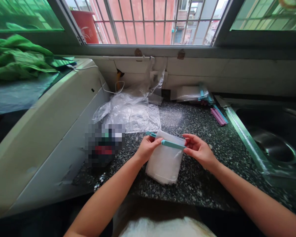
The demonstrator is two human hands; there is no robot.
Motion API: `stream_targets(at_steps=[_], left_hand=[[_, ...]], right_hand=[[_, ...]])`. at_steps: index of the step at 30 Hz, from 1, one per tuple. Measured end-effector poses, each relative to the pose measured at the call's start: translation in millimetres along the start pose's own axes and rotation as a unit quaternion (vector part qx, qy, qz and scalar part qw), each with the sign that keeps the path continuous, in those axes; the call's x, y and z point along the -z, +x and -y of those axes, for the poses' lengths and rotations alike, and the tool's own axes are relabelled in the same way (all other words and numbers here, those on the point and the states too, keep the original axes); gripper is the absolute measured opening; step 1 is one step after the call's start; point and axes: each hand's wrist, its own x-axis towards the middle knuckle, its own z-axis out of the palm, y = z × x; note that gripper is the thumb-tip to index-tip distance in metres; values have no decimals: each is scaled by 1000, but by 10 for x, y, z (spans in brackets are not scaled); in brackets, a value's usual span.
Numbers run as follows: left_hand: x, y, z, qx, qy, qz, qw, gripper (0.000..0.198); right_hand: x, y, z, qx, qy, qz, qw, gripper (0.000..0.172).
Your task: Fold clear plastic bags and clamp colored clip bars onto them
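Observation:
A clear plastic bag (164, 166) with whitish contents is held just above the speckled counter, its mouth toward the window. Across its upper part lies a long teal bag clip (174, 145). My left hand (148, 149) pinches the bag's left edge, its thumb tip at the clip's left end. Another teal end (151, 134) sticks out beyond the left fingers; whether it belongs to the same clip I cannot tell. My right hand (199, 149) grips the clip's right end between thumb and fingers at the bag's right edge. Some fingertips are hidden behind the bag.
Crumpled clear plastic sheeting (130, 110) lies behind on the left. Purple and blue clips (218, 116) and a packet of clips (204, 95) rest at the back right. A sink (248, 140) is at right, a white appliance (71, 98) at left, a blurred-out item (105, 144) beside it.

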Motion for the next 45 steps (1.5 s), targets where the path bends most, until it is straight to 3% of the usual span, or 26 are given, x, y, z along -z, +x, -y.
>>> stream_targets(at_steps=[4, 9, 17, 21, 26, 30, 35, 45], left_hand=[[2, -13, 7, -8, 31, 26, 999, 37], [-5, -5, 29, -31, 56, 51, 997, 36], [-7, 34, 83, -42, 60, 63, 995, 42], [7, 21, 49, -36, 58, 67, 995, 36], [36, -1, -21, -80, 58, 52, 994, 34], [45, -5, -37, -92, 72, 25, 993, 40], [23, -25, -67, -92, 79, 64, 991, 42], [30, -57, -118, -118, 130, 81, 981, 40]], right_hand=[[6, 11, 20, -68, 9, 22, 997, 48], [-6, 3, 36, -97, -58, 21, 993, 43], [-57, -26, 26, -38, -121, 0, 992, 35], [-35, -26, -13, -25, -147, -10, 989, 35], [-21, -20, -39, -9, -175, -30, 984, 32], [-26, -30, -37, -3, -195, -3, 981, 26], [-26, -49, 15, 27, -278, 53, 959, 19], [-35, -49, 32, 52, -293, 52, 953, 22]])
